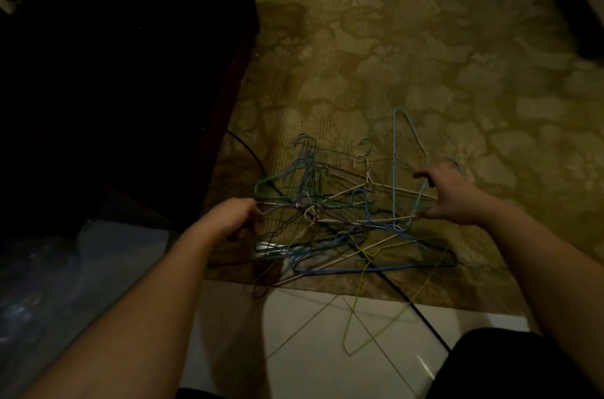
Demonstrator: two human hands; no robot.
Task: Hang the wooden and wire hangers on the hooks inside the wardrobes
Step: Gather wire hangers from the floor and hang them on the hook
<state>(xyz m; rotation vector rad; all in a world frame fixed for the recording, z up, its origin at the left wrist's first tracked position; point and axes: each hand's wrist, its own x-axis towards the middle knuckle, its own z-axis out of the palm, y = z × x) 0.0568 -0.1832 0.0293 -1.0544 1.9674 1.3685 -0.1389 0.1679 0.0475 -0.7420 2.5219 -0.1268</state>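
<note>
A tangled heap of wire hangers [330, 215] in blue, green, white and purple lies on the patterned carpet in front of me. My left hand [233, 217] grips the wires at the heap's left edge. My right hand [452, 194] reaches into the right side, thumb and fingers spread around the corner of a light blue hanger [397, 143] that stands upright out of the pile. A yellow-green hanger [359, 320] lies partly on the white tiles nearer to me. No wooden hangers or hooks show in the head view.
A dark wardrobe or cabinet [130, 71] fills the left side. A black cable [421, 313] runs diagonally under the heap across carpet [425, 55] and tile [310, 349]. Crinkled plastic [39, 294] lies at lower left. My dark-clad knee [510, 366] is at lower right.
</note>
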